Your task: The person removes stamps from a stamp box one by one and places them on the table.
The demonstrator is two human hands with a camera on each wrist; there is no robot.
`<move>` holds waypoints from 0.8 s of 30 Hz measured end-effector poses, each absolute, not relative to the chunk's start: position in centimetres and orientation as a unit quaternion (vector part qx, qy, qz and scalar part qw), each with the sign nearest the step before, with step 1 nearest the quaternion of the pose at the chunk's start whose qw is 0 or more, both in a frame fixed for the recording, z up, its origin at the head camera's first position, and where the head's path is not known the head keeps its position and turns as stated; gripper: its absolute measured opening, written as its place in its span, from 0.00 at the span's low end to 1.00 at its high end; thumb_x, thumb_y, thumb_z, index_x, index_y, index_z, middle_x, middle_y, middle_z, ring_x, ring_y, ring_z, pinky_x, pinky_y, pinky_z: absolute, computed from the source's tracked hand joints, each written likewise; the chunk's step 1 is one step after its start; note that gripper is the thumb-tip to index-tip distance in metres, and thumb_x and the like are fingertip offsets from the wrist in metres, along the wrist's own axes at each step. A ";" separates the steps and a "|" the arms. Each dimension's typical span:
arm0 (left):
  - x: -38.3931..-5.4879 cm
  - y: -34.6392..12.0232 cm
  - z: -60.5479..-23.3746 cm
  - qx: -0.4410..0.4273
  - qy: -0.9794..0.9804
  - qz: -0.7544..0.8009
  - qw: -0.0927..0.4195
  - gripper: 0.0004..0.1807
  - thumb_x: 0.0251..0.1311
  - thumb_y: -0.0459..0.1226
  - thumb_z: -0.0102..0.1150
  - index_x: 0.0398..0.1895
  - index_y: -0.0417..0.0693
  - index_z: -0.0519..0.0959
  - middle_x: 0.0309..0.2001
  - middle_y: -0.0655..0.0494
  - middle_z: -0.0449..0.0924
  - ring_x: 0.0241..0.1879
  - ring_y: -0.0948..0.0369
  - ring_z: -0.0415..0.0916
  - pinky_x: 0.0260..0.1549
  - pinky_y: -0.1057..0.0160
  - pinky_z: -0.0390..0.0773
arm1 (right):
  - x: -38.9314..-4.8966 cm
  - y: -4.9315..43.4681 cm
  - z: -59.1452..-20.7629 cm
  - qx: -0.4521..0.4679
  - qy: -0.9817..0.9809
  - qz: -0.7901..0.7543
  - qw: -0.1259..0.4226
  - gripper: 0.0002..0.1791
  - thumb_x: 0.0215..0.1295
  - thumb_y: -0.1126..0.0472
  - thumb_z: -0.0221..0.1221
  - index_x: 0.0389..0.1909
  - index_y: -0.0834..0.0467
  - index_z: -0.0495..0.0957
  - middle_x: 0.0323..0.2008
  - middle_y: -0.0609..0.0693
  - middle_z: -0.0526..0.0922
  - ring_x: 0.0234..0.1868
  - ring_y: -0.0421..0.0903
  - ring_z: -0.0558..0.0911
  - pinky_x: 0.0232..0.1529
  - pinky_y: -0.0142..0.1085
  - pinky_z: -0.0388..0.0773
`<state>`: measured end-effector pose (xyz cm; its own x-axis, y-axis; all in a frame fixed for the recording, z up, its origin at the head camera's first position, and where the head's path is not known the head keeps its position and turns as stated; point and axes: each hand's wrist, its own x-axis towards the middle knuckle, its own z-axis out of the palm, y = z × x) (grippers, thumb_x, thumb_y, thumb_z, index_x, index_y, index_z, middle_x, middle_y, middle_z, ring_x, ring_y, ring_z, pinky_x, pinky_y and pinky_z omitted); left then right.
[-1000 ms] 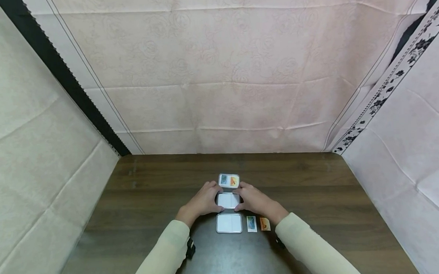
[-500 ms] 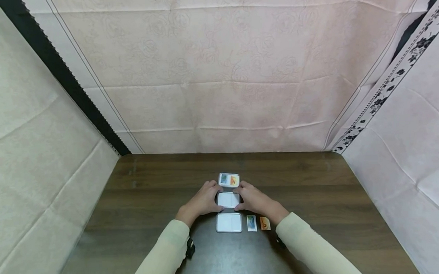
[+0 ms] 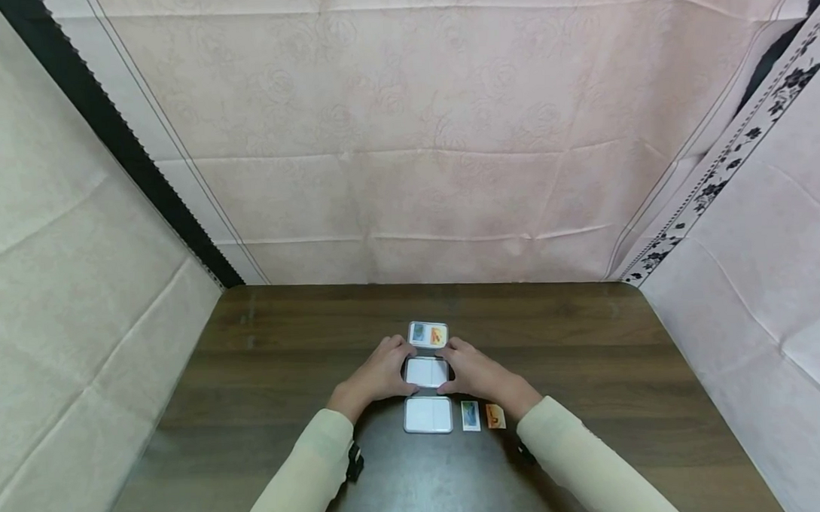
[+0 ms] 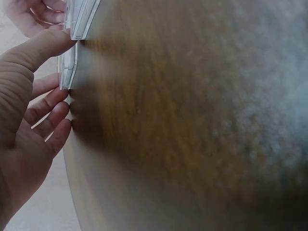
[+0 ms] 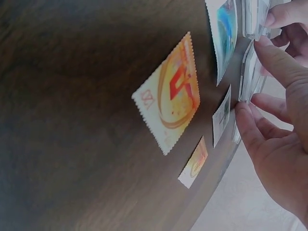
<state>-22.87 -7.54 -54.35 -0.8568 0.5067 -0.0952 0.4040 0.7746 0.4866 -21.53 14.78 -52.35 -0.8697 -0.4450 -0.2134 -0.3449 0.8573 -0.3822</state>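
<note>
Three clear flat plastic cases stand in a column on the table. My left hand (image 3: 385,371) and right hand (image 3: 477,373) hold the middle case (image 3: 426,371) from both sides, thumbs at its near corners and fingers at its far ones. In the left wrist view, my left fingertips touch the end of this case (image 4: 69,67). The near case (image 3: 428,415) lies just below the thumbs, its inside white. Beyond the fingers sits the far case (image 3: 428,335), showing a blue-green and an orange stamp. To the right lie a blue stamp (image 3: 470,417) and an orange stamp (image 3: 495,416).
Two smaller-looking stamps, one grey-green (image 5: 222,117) and one orange (image 5: 194,163), lie farther off in the right wrist view; my right hand hides them from the head view. The brown wooden table (image 3: 304,327) meets pale cloth walls (image 3: 406,135) on three sides.
</note>
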 end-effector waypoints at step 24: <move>-23.5 -7.7 -53.9 0.232 0.934 0.263 0.067 0.36 0.56 0.55 0.74 0.63 0.46 0.78 0.59 0.52 0.76 0.59 0.54 0.72 0.61 0.50 0.76 | -22.4 15.7 -51.7 -0.253 0.956 -0.139 0.049 0.35 0.62 0.42 0.72 0.64 0.58 0.79 0.59 0.55 0.77 0.59 0.51 0.76 0.61 0.46 0.77</move>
<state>-23.48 -7.75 -53.86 -0.8830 0.4693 -0.0034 0.3987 0.7540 0.5221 -22.36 15.73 -51.70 -0.8672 -0.4974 -0.0234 -0.4701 0.8334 -0.2906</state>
